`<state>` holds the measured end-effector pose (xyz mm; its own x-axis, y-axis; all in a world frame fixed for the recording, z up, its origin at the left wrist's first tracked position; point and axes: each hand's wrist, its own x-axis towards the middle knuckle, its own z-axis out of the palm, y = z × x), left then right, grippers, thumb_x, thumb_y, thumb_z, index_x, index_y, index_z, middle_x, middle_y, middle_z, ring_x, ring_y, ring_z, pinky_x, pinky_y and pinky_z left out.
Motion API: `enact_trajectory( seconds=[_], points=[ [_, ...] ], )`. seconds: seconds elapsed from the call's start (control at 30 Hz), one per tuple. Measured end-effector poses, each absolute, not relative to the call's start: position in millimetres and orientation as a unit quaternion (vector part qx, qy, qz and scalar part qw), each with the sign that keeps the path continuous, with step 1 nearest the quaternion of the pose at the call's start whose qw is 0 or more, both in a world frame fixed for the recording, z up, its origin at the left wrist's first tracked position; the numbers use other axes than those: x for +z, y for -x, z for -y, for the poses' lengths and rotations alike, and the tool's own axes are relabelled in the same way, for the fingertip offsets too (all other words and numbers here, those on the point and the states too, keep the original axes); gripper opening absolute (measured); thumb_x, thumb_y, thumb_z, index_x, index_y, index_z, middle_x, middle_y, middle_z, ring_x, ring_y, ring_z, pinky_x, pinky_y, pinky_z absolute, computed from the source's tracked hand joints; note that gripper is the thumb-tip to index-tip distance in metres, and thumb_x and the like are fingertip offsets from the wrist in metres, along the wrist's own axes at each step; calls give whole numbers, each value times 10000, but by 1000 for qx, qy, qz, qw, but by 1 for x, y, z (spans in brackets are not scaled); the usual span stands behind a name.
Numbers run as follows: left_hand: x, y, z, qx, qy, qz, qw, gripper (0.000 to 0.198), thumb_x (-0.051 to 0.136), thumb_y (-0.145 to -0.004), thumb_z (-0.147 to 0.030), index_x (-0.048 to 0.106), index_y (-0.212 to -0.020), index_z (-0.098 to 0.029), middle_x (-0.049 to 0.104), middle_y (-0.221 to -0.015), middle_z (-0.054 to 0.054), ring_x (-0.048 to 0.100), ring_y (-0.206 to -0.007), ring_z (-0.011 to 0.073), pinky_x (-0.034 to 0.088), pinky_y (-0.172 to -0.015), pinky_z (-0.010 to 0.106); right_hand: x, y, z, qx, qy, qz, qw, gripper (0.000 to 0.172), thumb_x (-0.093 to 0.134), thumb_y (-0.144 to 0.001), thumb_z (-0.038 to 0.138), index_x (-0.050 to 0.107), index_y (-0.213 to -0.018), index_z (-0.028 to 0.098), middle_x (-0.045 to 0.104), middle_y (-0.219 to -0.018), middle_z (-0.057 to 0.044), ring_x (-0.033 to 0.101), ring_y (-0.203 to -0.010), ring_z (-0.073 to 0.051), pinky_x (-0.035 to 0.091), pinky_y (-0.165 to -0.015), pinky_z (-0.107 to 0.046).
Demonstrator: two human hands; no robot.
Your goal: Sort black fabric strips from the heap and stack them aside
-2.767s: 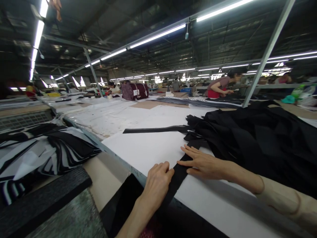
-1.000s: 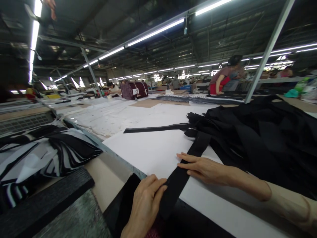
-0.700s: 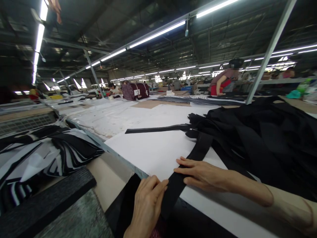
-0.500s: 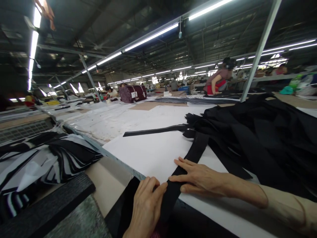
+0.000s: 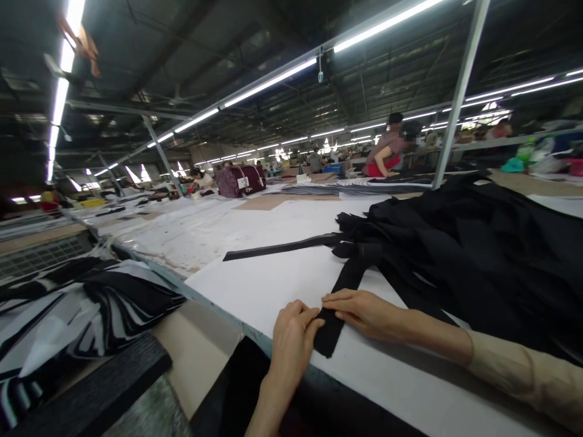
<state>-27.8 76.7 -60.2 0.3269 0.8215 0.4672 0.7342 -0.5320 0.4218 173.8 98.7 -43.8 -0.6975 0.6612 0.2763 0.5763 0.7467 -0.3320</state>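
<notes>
A long black fabric strip (image 5: 342,284) lies on white paper (image 5: 268,279) that covers the cutting table. It runs from a big heap of black fabric (image 5: 478,255) to its cut end near the table's front edge. My left hand (image 5: 294,334) has its fingers curled against the strip's left edge, close to that end. My right hand (image 5: 364,312) lies flat with fingers stretched out across the strip, just beyond the left hand. A second, thinner black strip (image 5: 282,247) stretches leftward from the heap.
Black-and-white striped fabric (image 5: 91,300) is piled on a lower surface at the left. A slanted metal post (image 5: 458,97) rises behind the heap. A person (image 5: 387,155) works at a far table. A maroon bundle (image 5: 237,181) sits further back.
The strip's end hung over the front edge with my left hand below it. That end now lies on the paper, and my left hand has come up beside my right.
</notes>
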Motion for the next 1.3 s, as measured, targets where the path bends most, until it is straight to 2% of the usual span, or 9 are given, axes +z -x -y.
enact_trajectory(
  seconds=[0.13,0.37,0.57,0.63,0.8,0.97,1.1,1.2,1.3],
  points=[
    [-66,41,-62,370,-787,-485,95,147,533,-829,-173,668,-870,-214,599,-746,13,556,-757,173,434,-714,314,-45,-174,-99,102,349,916,172,381,390,-884,202,543,-1232,177,528,-1267,-78,489,-1154,-183,383,-1006,-329],
    [-74,36,-50,372,-808,-452,-67,245,432,-868,-108,654,-801,-186,566,-707,26,499,-700,167,362,-649,312,-31,-166,-91,65,317,939,117,370,414,-889,255,535,-1238,247,496,-1222,-99,497,-1087,-212,414,-940,-360],
    [-67,52,-48,439,-768,-449,125,210,419,-891,-188,629,-874,-197,606,-776,24,539,-767,165,425,-710,297,-26,-164,-87,65,307,944,101,364,427,-887,274,535,-1234,274,468,-1180,-105,495,-1036,-219,428,-894,-362],
    [-65,55,-46,453,-747,-464,149,197,419,-887,-209,611,-847,-190,597,-772,24,540,-758,163,433,-708,292,-28,-165,-87,68,311,942,106,367,425,-886,275,531,-1238,278,462,-1190,-106,481,-1058,-228,420,-902,-370],
    [-69,49,-43,418,-753,-502,82,90,492,-831,-194,570,-790,-178,533,-715,11,512,-717,166,409,-702,310,-33,-165,-88,72,316,940,109,375,421,-888,277,521,-1249,278,448,-1211,-114,463,-1086,-241,405,-915,-385],
    [-76,43,-42,403,-768,-498,-4,175,443,-845,-123,560,-731,-185,537,-710,14,499,-710,166,356,-666,304,-27,-163,-87,81,307,943,97,392,427,-886,255,504,-1270,263,427,-1226,-127,461,-1087,-242,386,-926,-387],
    [-75,43,-37,383,-788,-477,-77,207,416,-867,-112,584,-766,-181,537,-699,24,475,-697,172,322,-657,322,-13,-155,-84,87,295,951,33,412,441,-890,305,462,-1302,297,445,-1161,-144,468,-1046,-276,402,-862,-434],
    [-74,47,-37,371,-799,-469,-70,228,406,-876,-118,604,-786,-187,547,-705,24,475,-705,173,321,-661,328,-8,-149,-83,79,289,954,-5,416,451,-885,372,465,-1296,313,480,-1043,-145,481,-964,-294,416,-779,-444],
    [-76,56,-39,392,-785,-478,18,223,411,-883,-159,608,-785,-199,564,-743,23,504,-739,170,362,-685,314,-9,-148,-83,79,293,953,-5,430,440,-884,417,474,-1294,293,476,-1014,-150,480,-932,-295,408,-761,-442]
  ],
)
